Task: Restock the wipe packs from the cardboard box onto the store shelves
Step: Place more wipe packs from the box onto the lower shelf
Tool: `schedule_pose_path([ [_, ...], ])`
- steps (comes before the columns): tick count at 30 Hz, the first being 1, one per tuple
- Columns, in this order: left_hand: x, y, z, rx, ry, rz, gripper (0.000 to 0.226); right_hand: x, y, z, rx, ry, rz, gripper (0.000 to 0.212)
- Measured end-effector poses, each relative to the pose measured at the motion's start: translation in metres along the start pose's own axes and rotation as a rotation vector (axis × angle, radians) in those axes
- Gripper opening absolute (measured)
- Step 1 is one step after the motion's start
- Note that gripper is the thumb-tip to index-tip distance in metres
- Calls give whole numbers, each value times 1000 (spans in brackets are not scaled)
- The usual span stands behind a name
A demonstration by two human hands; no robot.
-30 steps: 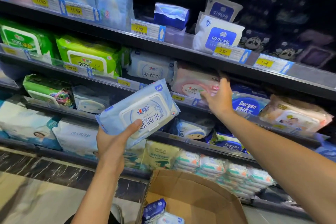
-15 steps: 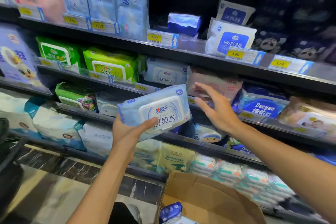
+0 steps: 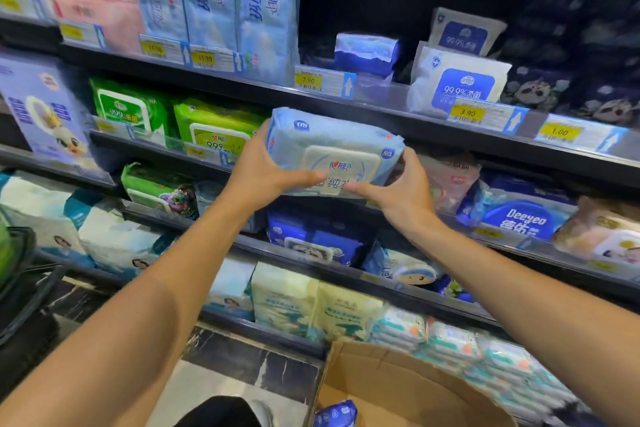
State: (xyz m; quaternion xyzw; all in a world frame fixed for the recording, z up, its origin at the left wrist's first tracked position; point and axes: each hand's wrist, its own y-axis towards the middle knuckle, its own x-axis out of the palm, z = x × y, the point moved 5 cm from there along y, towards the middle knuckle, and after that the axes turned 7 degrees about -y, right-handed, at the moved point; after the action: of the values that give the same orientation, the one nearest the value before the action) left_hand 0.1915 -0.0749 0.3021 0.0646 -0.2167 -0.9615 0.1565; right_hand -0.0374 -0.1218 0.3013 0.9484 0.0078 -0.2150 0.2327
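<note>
A light blue wipe pack (image 3: 332, 146) with a white lid and an "80" mark is held up in front of the second shelf from the top, between the green packs and a pink pack. My left hand (image 3: 263, 173) grips its left end, thumb across the front. My right hand (image 3: 401, 191) grips its lower right corner. The cardboard box (image 3: 398, 388) stands open at the bottom, and a dark blue pack (image 3: 337, 414) shows at its left edge.
Shelves (image 3: 381, 114) run across the view, full of wipe packs: green ones (image 3: 214, 128) left of my hands, a pink pack (image 3: 450, 180) and a Deeyeo pack (image 3: 519, 215) to the right. Yellow price tags (image 3: 467, 113) line the rails. A dark basket (image 3: 20, 274) sits at the left.
My left hand has lifted the blue pack up and right toward the shelf. My right hand has left the pink pack and taken hold of the blue pack's right side.
</note>
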Motion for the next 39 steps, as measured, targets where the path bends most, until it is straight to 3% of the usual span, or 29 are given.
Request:
schedule_pose_path([
  [4, -5, 9, -6, 167, 338, 57, 97, 9, -8, 13, 10, 78, 142, 76],
  [12, 1, 23, -23, 245, 303, 138, 97, 20, 3, 23, -35, 109, 214, 62],
  [16, 6, 22, -34, 189, 221, 224, 94, 25, 18, 30, -38, 20, 163, 56],
  [20, 8, 32, -53, 22, 60, 279, 77, 28, 40, 41, 39, -212, 86, 26],
  [25, 7, 42, -65, -87, 290, 219, 72, 31, 40, 50, 79, -261, -7, 16],
  [28, 9, 32, -55, -24, 456, 254, 76, 24, 25, 37, 3, -228, -98, 37],
  [30, 17, 17, -42, 109, 570, 310, 70, 11, 13, 32, -28, -280, -130, 46],
  [32, 32, 0, -30, 299, 657, 249, 56, -5, 5, 35, -61, -421, -135, 50],
  [35, 61, -16, -32, 474, 810, -16, 43, -27, -5, 46, -188, -693, -126, 50],
  [39, 85, -21, -47, 515, 995, -159, 40, -44, -15, 66, -184, -915, -131, 54],
])
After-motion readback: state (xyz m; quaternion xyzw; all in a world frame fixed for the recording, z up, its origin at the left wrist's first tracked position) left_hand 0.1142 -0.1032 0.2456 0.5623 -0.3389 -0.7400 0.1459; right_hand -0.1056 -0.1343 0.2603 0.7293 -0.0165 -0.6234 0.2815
